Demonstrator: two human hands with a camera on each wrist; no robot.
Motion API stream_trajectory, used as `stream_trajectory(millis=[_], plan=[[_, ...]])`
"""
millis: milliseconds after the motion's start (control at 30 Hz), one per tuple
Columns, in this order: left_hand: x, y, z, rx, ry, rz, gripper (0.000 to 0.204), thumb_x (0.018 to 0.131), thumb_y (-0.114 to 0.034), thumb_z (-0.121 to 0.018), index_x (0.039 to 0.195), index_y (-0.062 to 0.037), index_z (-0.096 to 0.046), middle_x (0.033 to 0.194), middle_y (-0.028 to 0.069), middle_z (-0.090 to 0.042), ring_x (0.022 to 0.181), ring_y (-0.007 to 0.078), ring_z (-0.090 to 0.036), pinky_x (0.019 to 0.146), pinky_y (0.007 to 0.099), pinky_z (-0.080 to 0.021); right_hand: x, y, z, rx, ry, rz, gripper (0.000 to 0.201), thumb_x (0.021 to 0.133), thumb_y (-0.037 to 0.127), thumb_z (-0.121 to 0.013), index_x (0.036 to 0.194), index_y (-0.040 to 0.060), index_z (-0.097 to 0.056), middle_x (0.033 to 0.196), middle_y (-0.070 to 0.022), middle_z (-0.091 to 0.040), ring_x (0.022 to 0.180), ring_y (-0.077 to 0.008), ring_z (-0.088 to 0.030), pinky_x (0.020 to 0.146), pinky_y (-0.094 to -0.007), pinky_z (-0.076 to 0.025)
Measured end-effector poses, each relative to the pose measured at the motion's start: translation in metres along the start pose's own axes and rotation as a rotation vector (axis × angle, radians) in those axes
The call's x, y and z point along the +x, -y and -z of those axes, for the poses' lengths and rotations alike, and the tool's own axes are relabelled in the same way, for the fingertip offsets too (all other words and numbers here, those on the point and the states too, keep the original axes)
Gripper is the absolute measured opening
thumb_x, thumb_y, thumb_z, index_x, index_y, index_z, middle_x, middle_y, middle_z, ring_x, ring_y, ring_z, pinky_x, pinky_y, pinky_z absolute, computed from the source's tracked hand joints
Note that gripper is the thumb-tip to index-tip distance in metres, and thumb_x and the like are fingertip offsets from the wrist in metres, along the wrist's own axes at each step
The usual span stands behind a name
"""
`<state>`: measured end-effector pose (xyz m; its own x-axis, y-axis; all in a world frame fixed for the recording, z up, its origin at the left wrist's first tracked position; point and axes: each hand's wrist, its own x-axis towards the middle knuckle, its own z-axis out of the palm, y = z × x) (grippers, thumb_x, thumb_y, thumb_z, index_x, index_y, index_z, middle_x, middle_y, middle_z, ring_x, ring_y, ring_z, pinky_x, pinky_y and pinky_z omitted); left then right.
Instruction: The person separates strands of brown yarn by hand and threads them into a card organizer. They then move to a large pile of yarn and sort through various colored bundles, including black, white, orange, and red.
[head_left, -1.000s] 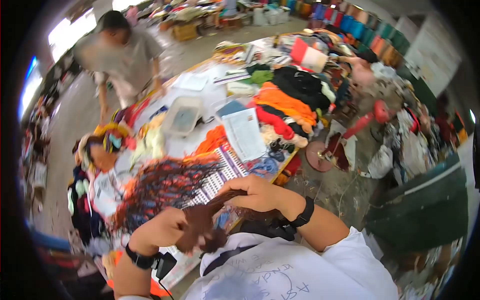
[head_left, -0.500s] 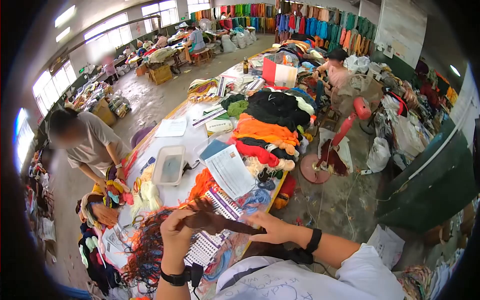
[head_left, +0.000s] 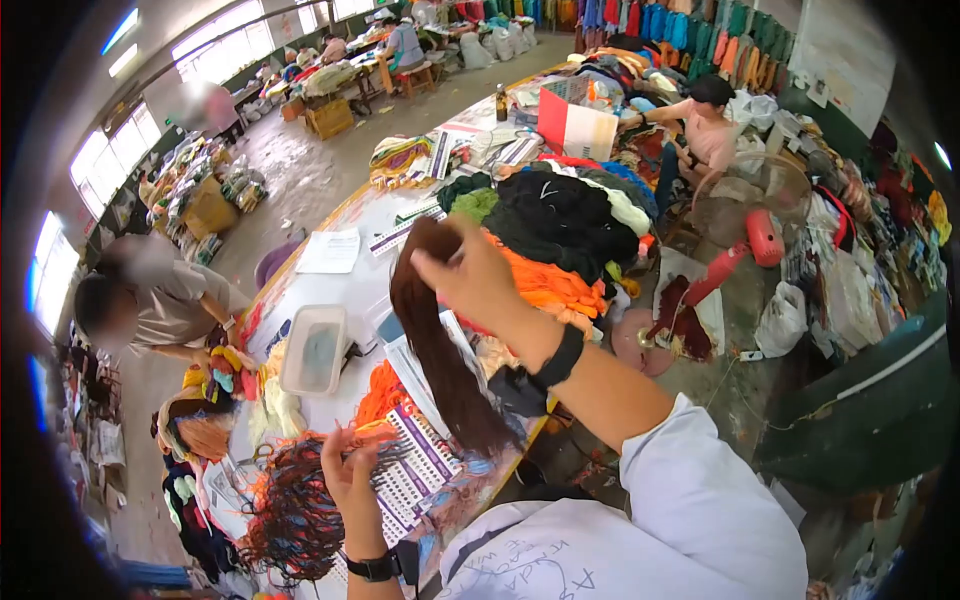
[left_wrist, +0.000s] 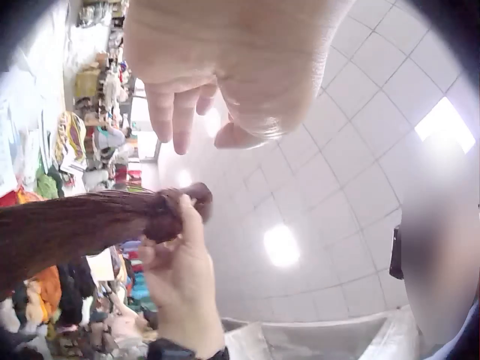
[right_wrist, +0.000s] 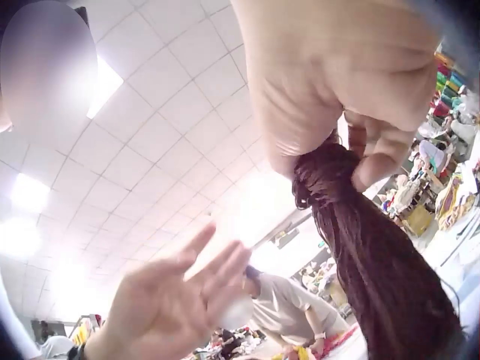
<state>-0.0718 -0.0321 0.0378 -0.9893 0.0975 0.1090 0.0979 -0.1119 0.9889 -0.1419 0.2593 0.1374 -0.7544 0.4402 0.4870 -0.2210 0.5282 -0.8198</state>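
My right hand (head_left: 480, 275) is raised over the table and grips the top of a dark brown yarn skein (head_left: 440, 350). The skein's strands hang down at a slant toward the table's near edge. In the right wrist view its looped top (right_wrist: 326, 176) lies between the thumb and fingers. My left hand (head_left: 352, 490) is lower, apart from the skein, with loosely bent fingers and nothing in them; the left wrist view shows that hand (left_wrist: 225, 67) above the skein. Beside it lies a tangled heap of dark reddish and blue yarn (head_left: 300, 510).
Printed colour cards (head_left: 425, 470), a clear plastic box (head_left: 315, 350), orange yarn (head_left: 560, 280) and black yarn (head_left: 570, 215) lie on the table. A red standing fan (head_left: 765, 240) is at the right. One person (head_left: 180, 290) leans over at the left; another (head_left: 710, 140) sits at the far right.
My left hand has let go of the brown skein and dropped lower. My right hand has lifted it up and forward, and the skein has gone from stretched between both hands to hanging.
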Motion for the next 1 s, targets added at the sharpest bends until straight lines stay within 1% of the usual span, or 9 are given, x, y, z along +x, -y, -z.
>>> stream_trajectory(millis=[267, 433, 600, 800, 833, 900, 933, 967, 1000], plan=[[-0.069, 0.088, 0.017, 0.089, -0.173, 0.411, 0.040, 0.085, 0.004, -0.047, 0.124, -0.0017, -0.043, 0.100, 0.0075, -0.054, 0.076, 0.0136, -0.060, 0.068, 0.0249, -0.049, 0.024, -0.173, 0.105, 0.608, -0.378, -0.390, 0.043, 0.082, 0.017, -0.068, 0.117, 0.0044, -0.046, 0.108, -0.0084, -0.055, 0.090, -0.0162, -0.059, 0.073, -0.0301, -0.053], [-0.074, 0.104, 0.018, 0.153, -0.160, 0.550, 0.041, 0.087, 0.003, -0.045, 0.127, -0.0030, -0.041, 0.096, 0.0075, -0.057, 0.073, 0.0132, -0.061, 0.064, 0.0238, -0.050, -0.102, -0.449, 0.138, 0.134, -0.047, -0.977, 0.031, 0.083, 0.014, -0.058, 0.109, -0.0015, -0.051, 0.096, -0.0117, -0.059, 0.078, -0.0205, -0.060, 0.065, -0.0325, -0.049], [-0.068, 0.093, 0.032, 0.183, -0.204, 0.658, 0.034, 0.090, -0.001, -0.045, 0.124, -0.0039, -0.045, 0.095, 0.0077, -0.059, 0.073, 0.0125, -0.061, 0.064, 0.0228, -0.049, -0.124, -0.441, 0.115, 0.362, -0.481, -1.170, 0.017, 0.081, 0.005, -0.052, 0.091, -0.0039, -0.062, 0.079, -0.0110, -0.060, 0.065, -0.0184, -0.060, 0.052, -0.0302, -0.043], [-0.105, 0.113, 0.083, 0.331, -0.190, 0.900, 0.027, 0.090, -0.011, -0.054, 0.116, -0.0051, -0.053, 0.100, 0.0083, -0.063, 0.082, 0.0156, -0.063, 0.069, 0.0274, -0.049, -0.127, -0.418, 0.120, 0.132, -0.361, -0.848, 0.018, 0.080, 0.010, -0.052, 0.095, 0.0011, -0.058, 0.086, -0.0092, -0.060, 0.075, -0.0245, -0.058, 0.072, -0.0334, -0.047], [-0.120, 0.121, 0.096, 0.370, -0.189, 0.929, 0.028, 0.090, -0.014, -0.054, 0.116, -0.0054, -0.054, 0.101, 0.0083, -0.064, 0.084, 0.0167, -0.063, 0.070, 0.0285, -0.049, -0.171, -0.503, 0.130, -0.558, 0.109, -0.555, 0.015, 0.081, 0.013, -0.054, 0.089, 0.0028, -0.061, 0.083, -0.0067, -0.060, 0.075, -0.0207, -0.056, 0.070, -0.0332, -0.046], [-0.154, 0.133, 0.119, 0.304, -0.248, 0.974, 0.029, 0.089, -0.018, -0.055, 0.116, -0.0058, -0.055, 0.102, 0.0086, -0.064, 0.086, 0.0179, -0.064, 0.070, 0.0284, -0.049, -0.155, -0.412, 0.114, 0.278, -0.209, -1.257, 0.018, 0.091, 0.025, -0.048, 0.094, 0.0115, -0.060, 0.082, -0.0015, -0.059, 0.073, -0.0170, -0.056, 0.063, -0.0330, -0.045], [-0.167, 0.139, 0.130, 0.268, -0.298, 1.018, 0.031, 0.089, -0.019, -0.055, 0.117, -0.0059, -0.054, 0.102, 0.0088, -0.063, 0.087, 0.0170, -0.064, 0.069, 0.0282, -0.048, -0.166, -0.397, 0.097, 0.367, -0.307, -1.161, 0.020, 0.092, 0.031, -0.049, 0.085, 0.0154, -0.059, 0.071, -0.0003, -0.054, 0.061, -0.0130, -0.053, 0.054, -0.0291, -0.042], [-0.184, 0.142, 0.140, 0.292, -0.370, 1.101, 0.031, 0.089, -0.018, -0.055, 0.117, -0.0064, -0.055, 0.100, 0.0084, -0.064, 0.085, 0.0163, -0.064, 0.069, 0.0280, -0.047, -0.184, -0.374, 0.076, 0.308, -0.303, -1.108, 0.022, 0.090, 0.031, -0.048, 0.077, 0.0163, -0.057, 0.060, 0.0009, -0.047, 0.051, -0.0103, -0.046, 0.045, -0.0275, -0.036], [-0.197, 0.148, 0.148, 0.177, -0.427, 1.115, 0.031, 0.088, -0.018, -0.054, 0.118, -0.0070, -0.055, 0.097, 0.0072, -0.064, 0.085, 0.0157, -0.063, 0.069, 0.0281, -0.047, -0.230, -0.474, 0.106, 0.048, 0.088, -1.323, 0.019, 0.088, 0.027, -0.046, 0.077, 0.0145, -0.057, 0.056, -0.0007, -0.048, 0.046, -0.0125, -0.044, 0.042, -0.0300, -0.034]])
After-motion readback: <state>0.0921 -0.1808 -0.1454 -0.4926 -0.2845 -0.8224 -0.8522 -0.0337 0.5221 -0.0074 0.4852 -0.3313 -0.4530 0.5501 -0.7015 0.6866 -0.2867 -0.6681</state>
